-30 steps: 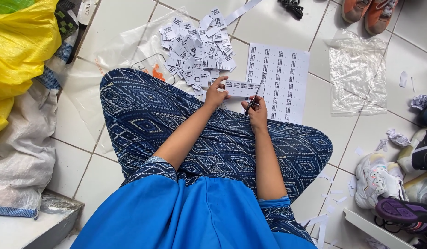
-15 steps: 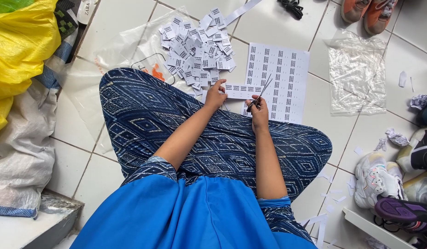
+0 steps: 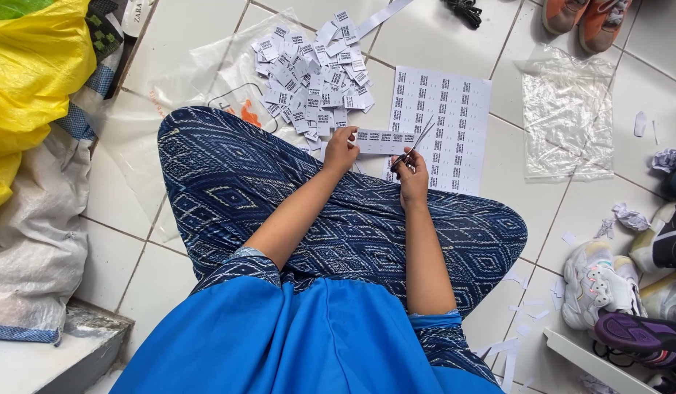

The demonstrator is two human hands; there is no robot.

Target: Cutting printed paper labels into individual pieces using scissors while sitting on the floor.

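Left hand (image 3: 341,149) pinches one end of a narrow printed paper strip (image 3: 385,141), held level above the knees. Right hand (image 3: 411,171) grips scissors (image 3: 416,141), blades apparently parted at the strip's far end. Beneath: printed label sheet (image 3: 443,124) on the tiled floor (image 3: 199,33). Beyond the left hand, a heap of cut labels (image 3: 312,69) on clear plastic.

- Left hand (image 3: 340,151) pinches a paper strip (image 3: 385,141).
- Right hand (image 3: 412,173) holds scissors (image 3: 416,140), blades open at the strip.
- Label sheet (image 3: 454,120) beneath; cut labels (image 3: 312,73) piled on plastic.
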